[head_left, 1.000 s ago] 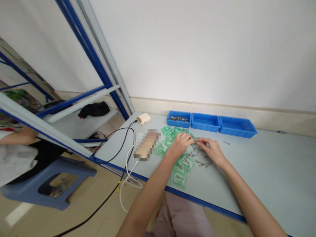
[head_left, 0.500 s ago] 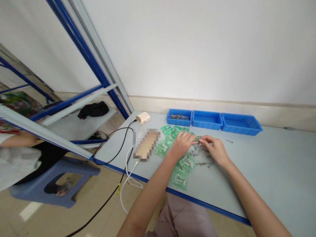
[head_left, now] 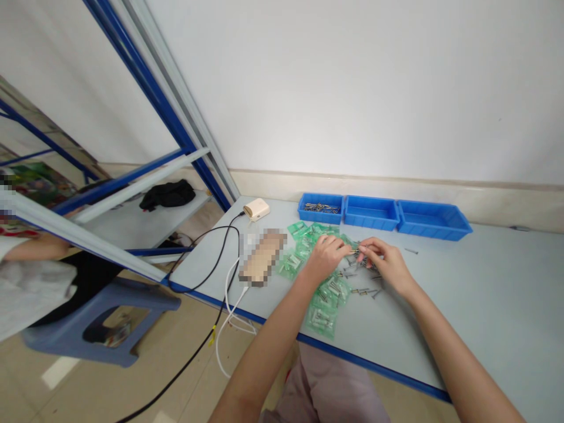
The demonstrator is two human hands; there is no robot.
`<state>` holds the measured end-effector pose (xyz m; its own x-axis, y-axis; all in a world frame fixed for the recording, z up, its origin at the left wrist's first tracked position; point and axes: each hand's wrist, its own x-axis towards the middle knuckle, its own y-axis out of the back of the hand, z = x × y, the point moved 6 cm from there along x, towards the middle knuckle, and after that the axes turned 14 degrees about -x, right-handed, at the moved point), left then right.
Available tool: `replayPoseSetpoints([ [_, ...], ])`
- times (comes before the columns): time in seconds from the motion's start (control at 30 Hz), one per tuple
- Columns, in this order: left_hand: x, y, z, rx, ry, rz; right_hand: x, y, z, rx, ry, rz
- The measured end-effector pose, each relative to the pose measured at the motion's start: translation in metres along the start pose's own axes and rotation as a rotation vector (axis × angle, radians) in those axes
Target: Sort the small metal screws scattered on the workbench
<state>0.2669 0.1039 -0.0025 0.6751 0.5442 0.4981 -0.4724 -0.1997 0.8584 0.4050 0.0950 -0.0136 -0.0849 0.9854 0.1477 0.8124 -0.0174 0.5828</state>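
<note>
Pale grey worktop (head_left: pixel 462 294) carries green bags (head_left: pixel 324 288) and loose screws (head_left: pixel 363 291); left hand (head_left: pixel 325 257) and right hand (head_left: pixel 384 262) meet above them, fingertips pinching a bag (head_left: pixel 353 247) together

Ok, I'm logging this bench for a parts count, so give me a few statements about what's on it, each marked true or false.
1. Three blue bins stand in a row by the wall. True.
2. Screws fill all three. False: only the leftmost bin shows screws.
3. Both hands, left hand and right hand, meet over the green bags. True.
4. The loose screws lie on the floor. False: they lie on the table.
</note>
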Motion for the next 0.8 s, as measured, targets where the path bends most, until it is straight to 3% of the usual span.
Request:
replayPoseSetpoints([
  [0.23, 0.0015, 0.0012, 0.0022, -0.029, 0.011, -0.015, 0.0003, -0.0028, 0.0009, 0.031, 0.0, -0.026],
  [0.53, 0.0014, 0.0039, 0.0062, -0.067, -0.028, -0.027, 0.0032, -0.002, 0.0067, 0.224, -0.055, 0.012],
  [0.8, 0.0024, 0.004, 0.0036, -0.055, 0.006, 0.006, 0.001, -0.0015, 0.0007, 0.137, -0.001, 0.0],
])
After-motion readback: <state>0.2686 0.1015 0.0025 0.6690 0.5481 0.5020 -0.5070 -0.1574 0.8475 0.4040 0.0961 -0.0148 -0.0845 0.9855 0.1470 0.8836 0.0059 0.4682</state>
